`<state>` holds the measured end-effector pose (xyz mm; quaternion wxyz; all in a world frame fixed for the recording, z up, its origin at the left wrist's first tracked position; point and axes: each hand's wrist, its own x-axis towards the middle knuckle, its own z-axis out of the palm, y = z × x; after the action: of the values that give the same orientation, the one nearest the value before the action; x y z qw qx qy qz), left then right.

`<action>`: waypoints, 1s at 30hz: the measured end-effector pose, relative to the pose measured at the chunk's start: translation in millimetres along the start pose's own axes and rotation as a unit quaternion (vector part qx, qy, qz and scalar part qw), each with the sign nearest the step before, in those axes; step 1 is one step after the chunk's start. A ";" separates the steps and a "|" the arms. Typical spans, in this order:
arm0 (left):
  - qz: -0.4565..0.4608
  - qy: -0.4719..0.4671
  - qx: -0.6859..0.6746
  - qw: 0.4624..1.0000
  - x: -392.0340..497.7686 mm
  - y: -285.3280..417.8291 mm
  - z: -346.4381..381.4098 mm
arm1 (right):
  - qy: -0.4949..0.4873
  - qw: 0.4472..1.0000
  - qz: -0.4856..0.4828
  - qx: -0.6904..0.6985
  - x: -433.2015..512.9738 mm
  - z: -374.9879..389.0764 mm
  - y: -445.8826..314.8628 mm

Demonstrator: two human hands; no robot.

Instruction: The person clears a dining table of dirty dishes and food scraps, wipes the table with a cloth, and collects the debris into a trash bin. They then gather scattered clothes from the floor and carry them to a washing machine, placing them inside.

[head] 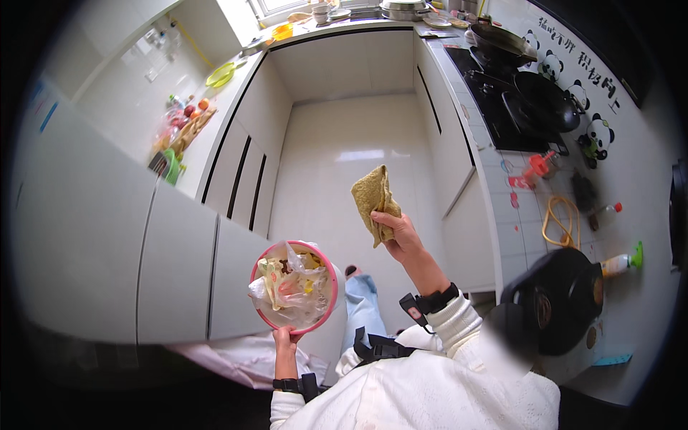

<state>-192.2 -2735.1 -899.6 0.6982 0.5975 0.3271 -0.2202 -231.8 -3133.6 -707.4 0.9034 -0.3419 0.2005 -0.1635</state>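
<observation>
A trash bin with a pink rim [334, 279] hangs in my left hand [286, 336], which grips the near edge. Crumpled plastic bags [309, 271] and other refuse fill its mouth. My right hand [400, 234] holds a folded olive-yellow cloth [371, 196] out over the floor, thumb on top and the rest of the fingers mostly hidden beneath. The cloth is apart from the bin, ahead and to its right.
White cabinets [177, 274] stand at the left, near the bin. The right counter carries a gas stove [484, 102] with woks [545, 99], a looped orange cord [561, 220], a spray bottle [618, 264] and a black appliance [559, 301]. Fruit [189, 111] lies on the left counter.
</observation>
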 end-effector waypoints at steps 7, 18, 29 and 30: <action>0.004 -0.050 0.100 0.994 67.6 58.8 76.2 | 0.066 0.997 -0.029 0.006 75.5 -7.7 -41.6; 0.071 -0.182 0.173 0.966 102.6 126.2 254.6 | 0.163 0.978 -0.129 0.016 150.1 -77.2 -122.3; 0.034 -0.113 0.128 0.985 91.0 135.3 287.3 | 0.141 0.988 -0.069 -0.007 267.4 -60.7 -179.9; 0.021 -0.099 0.143 0.985 90.8 141.0 290.7 | 0.156 0.986 -0.062 -0.009 275.3 -59.0 -182.2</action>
<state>25.1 -2985.3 -846.7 0.6389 0.6735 0.2089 -0.3077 -50.1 -3415.2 -692.4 0.8460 -0.3320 0.3191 -0.2689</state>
